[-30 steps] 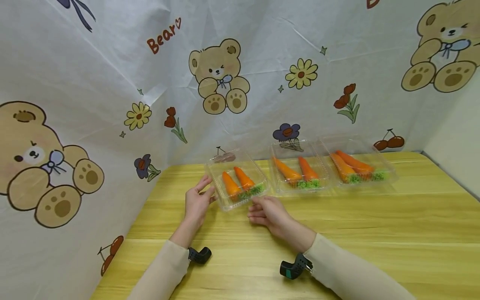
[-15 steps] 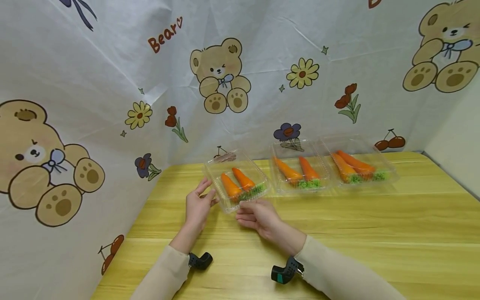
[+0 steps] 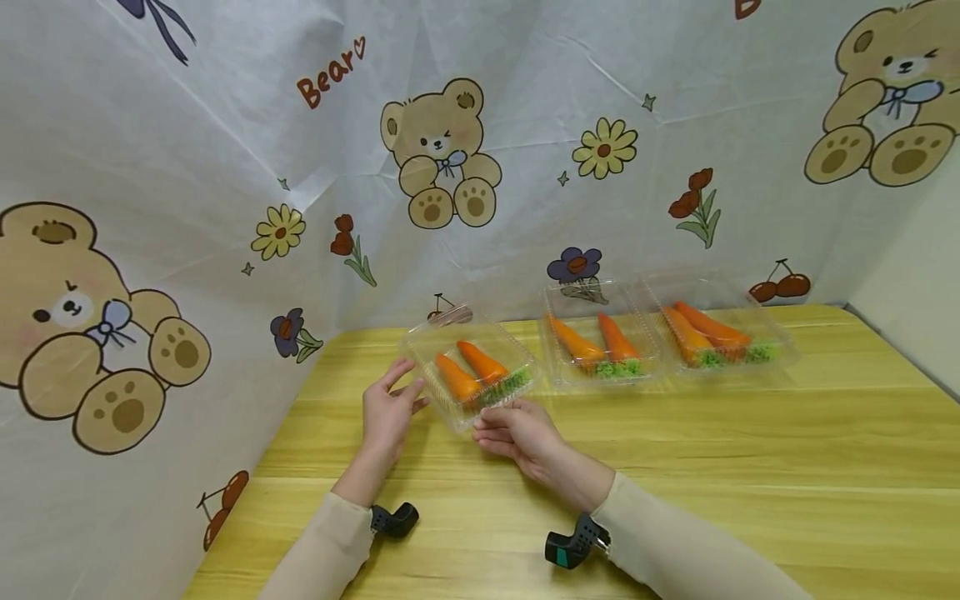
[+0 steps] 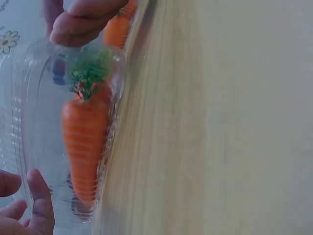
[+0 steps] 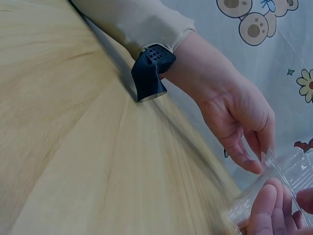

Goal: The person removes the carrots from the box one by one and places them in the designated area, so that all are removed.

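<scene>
A clear plastic clamshell box (image 3: 495, 329), with two orange carrots (image 3: 483, 362) with leafy green tops inside, is at the left back of the table, turned at a slant. My right hand (image 3: 521, 437) pinches its front corner between thumb and fingers. At the box's left side is my left hand (image 3: 388, 417), its thumb and fingers spread beside the edge; whether they touch is hard to see. In the left wrist view, the left fingertips (image 4: 41, 200) lie by one end of the box and the right hand (image 4: 83, 22) grips the other.
Two more clear boxes of carrots, a middle one (image 3: 600, 296) and a right one (image 3: 712, 292), stand side by side along the back of the wooden table (image 3: 712, 450). A bear-print cloth (image 3: 525, 100) hangs behind. Black wrist cameras (image 3: 573, 543) sit on both sleeves.
The right hand has moved left along the box's front edge to the corner. The box has turned slightly and shifted a little left and toward me; the left hand has shifted slightly left.
</scene>
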Demonstrator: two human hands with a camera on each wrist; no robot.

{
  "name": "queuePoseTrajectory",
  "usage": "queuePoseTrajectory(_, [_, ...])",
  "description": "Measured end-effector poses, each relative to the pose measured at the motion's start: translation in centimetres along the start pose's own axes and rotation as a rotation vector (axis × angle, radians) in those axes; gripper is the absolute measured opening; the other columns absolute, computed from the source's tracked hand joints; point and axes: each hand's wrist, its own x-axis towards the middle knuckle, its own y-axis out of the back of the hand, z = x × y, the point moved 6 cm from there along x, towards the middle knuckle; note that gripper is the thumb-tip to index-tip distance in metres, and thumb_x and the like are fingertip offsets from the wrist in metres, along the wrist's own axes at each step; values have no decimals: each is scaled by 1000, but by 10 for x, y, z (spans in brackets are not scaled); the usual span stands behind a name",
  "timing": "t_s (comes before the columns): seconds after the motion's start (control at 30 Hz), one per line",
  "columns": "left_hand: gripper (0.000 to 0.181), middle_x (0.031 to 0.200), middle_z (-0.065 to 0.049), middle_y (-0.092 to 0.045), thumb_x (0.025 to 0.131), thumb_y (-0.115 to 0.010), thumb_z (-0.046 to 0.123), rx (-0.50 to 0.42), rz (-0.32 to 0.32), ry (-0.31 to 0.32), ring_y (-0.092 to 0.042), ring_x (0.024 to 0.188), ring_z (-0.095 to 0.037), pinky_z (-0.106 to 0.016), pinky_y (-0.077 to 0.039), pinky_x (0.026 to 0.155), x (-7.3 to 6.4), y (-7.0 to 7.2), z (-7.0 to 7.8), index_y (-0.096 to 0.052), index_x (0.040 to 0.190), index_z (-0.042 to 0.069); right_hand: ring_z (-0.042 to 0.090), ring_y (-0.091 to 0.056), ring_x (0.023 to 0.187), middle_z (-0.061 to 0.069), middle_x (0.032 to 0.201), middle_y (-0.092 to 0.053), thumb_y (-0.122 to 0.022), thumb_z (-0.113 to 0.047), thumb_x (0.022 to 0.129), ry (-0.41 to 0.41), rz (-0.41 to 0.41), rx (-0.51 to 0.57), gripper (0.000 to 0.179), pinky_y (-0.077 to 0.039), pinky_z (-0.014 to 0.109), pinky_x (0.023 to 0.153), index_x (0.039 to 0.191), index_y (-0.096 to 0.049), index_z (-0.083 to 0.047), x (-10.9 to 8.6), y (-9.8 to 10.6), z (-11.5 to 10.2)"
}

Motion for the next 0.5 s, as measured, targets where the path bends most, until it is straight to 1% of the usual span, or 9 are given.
queuePoseTrajectory(0.17, [44,163,-6,-41,97,-68,-1,15,3,-13,-66,92,-12,-30,-64,77,2,7,2,-61,140,0,13,-74,71,5,78,-74,-60,-2,99,-1,-34,-10,14,-64,26,72,109,-58,7,-2,3,-1])
queuePoseTrajectory(0.27, [44,163,-4,-41,96,-70,-1,36,10,-21,-66,93,-11,-29,-64,77,4,12,2,-62,139,0,13,-74,71,5,79,-74,-60,-2,98,-5,-50,-18,13,-64,26,72,108,-57,6,-3,6,-1])
queuePoseTrajectory(0.4, [39,164,-3,-38,96,-70,1,67,28,-21,-66,97,-14,-28,-63,77,5,20,3,-65,135,1,14,-75,72,6,81,-74,-60,-2,99,-13,-63,-30,9,-64,28,73,106,-57,3,-3,9,-1])
queuePoseTrajectory(0.5, [37,165,-5,-37,96,-69,1,93,36,-20,-65,100,-16,-27,-63,76,6,26,4,-66,132,0,14,-75,72,6,81,-74,-59,-3,99,-18,-70,-34,6,-64,28,73,103,-58,1,-4,11,-2])
